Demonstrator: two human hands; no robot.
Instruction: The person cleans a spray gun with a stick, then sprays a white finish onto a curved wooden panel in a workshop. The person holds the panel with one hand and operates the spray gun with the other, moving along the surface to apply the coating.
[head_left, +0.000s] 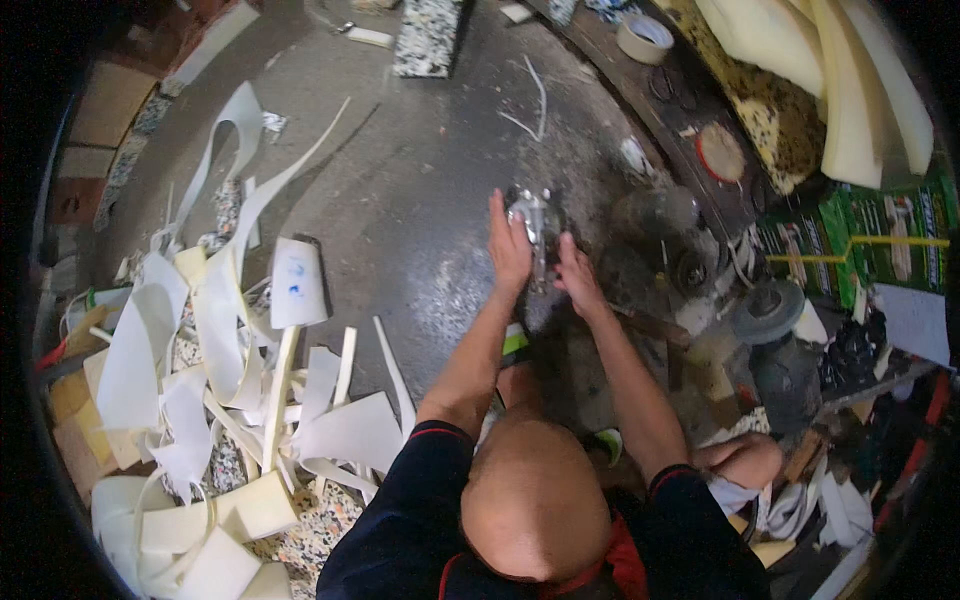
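My left hand grips the left side of a shiny metal piece, its fingers stretched along that side and pressed to it. My right hand holds the lower right of the same piece with curled fingers. What the piece is I cannot make out. Just to its right, low down, are a dark cylindrical machine body and a dark round wheel.
Foam offcuts are heaped at left. A speckled foam block lies ahead. A dark bench bears tape and foam sheets. A grey wheeled machine stands at right. My bare knee is below my hands.
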